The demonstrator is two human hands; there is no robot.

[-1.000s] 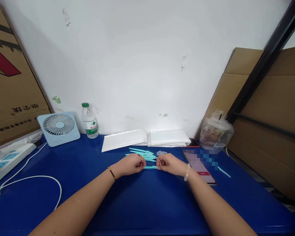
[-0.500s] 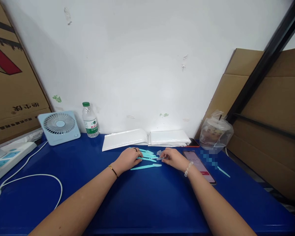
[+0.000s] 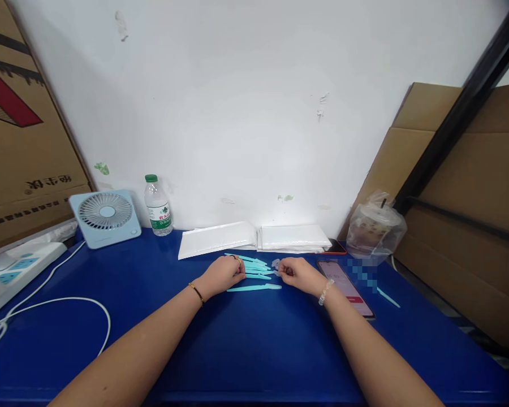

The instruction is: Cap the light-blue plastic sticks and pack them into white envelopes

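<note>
Left hand [image 3: 223, 276]: bending its fingers over the left ends of a loose pile; whether it is gripping a stick cannot be told. A ring is circling one finger, and a dark and gold bracelet [image 3: 196, 293] the wrist.

Right hand [image 3: 301, 274]: curling inward, its fingertips meeting at the small clear pieces; whether one is being pinched cannot be told. A clear beaded bracelet [image 3: 326, 292] is circling the wrist.

Pile of turquoise sticks [image 3: 257, 267]: lying between the hands, reaching under the left fingers.

Single turquoise stick [image 3: 254, 288]: lying apart from the pile, on the near side of both hands, its right end paler.

Small clear pieces [image 3: 275, 263]: lying at the right fingertips, beside the pile.

Phone [image 3: 348, 289]: lying just right of the right hand, its screen glowing.

Another stick [image 3: 389, 297]: lying right of that phone, well apart from the right hand; a blurred patch is covering the area beside it.

Second phone [image 3: 337, 247]: lying beyond the right hand, partly under white envelopes [image 3: 293, 237], which are stacking up in two groups beyond both hands.

Wrapped drink cup [image 3: 371, 229]: standing beyond the right hand, farther right.

Water bottle [image 3: 158, 209], blue fan [image 3: 106, 217]: standing beyond the left hand, farther left.

Power strip [image 3: 19, 277]: lying far left of the left hand.
</note>
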